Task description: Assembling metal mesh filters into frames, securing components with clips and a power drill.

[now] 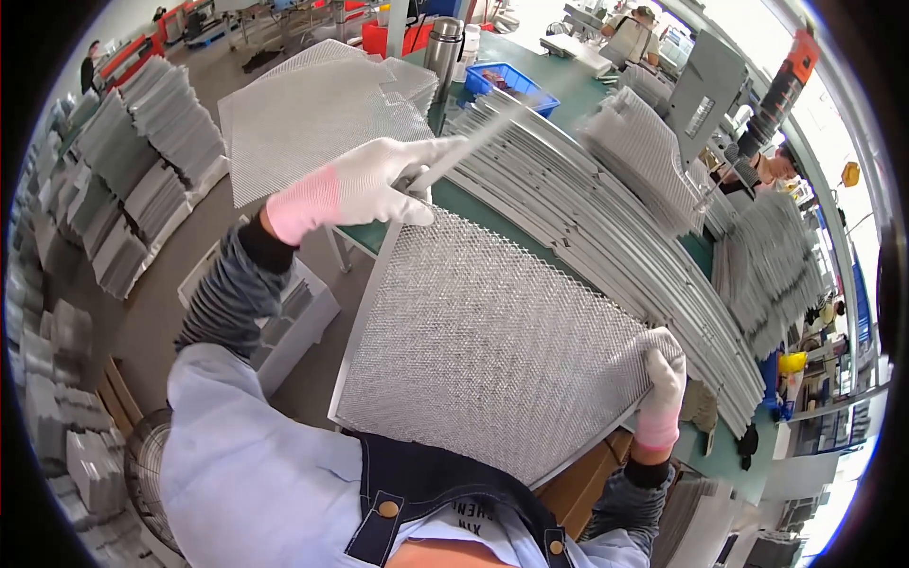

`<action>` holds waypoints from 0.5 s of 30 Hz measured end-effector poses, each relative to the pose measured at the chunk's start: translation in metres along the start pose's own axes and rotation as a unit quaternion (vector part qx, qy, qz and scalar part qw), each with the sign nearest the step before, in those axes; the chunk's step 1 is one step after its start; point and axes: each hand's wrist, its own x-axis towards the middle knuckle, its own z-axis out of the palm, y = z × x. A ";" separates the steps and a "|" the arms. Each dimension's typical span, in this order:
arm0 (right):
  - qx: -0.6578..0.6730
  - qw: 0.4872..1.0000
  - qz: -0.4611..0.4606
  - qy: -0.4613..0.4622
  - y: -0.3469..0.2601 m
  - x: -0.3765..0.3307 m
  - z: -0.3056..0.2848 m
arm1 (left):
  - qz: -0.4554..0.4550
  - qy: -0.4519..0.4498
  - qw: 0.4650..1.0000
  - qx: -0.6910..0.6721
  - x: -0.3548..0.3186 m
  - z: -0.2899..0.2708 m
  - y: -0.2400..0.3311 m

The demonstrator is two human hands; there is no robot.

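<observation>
A square metal mesh filter panel lies tilted in front of me over the edge of a green workbench. My right hand, in a white glove, grips the panel's right corner. My left hand, also gloved, holds a thin grey metal frame strip at the panel's upper left corner. A long row of similar frame strips is stacked on the bench just beyond the panel.
A pile of mesh sheets lies at the bench's far left. A steel flask and a blue bin stand at the back. Stacks of finished filters cover the floor on the left. Other people work at the far right.
</observation>
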 end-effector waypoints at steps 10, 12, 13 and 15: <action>-0.022 0.991 -0.034 -0.127 -0.012 0.034 0.015 | -0.011 -0.179 0.984 0.014 0.006 -0.012 -0.014; -0.019 0.993 -0.040 -0.114 -0.010 0.043 0.023 | 0.038 -0.223 0.974 0.011 0.008 -0.014 -0.019; -0.016 0.994 -0.052 -0.090 -0.011 0.045 0.026 | 0.032 -0.225 0.974 -0.001 0.011 -0.013 -0.022; -0.024 0.994 -0.072 -0.078 -0.012 0.047 0.032 | 0.014 -0.226 0.974 -0.025 0.020 -0.010 -0.029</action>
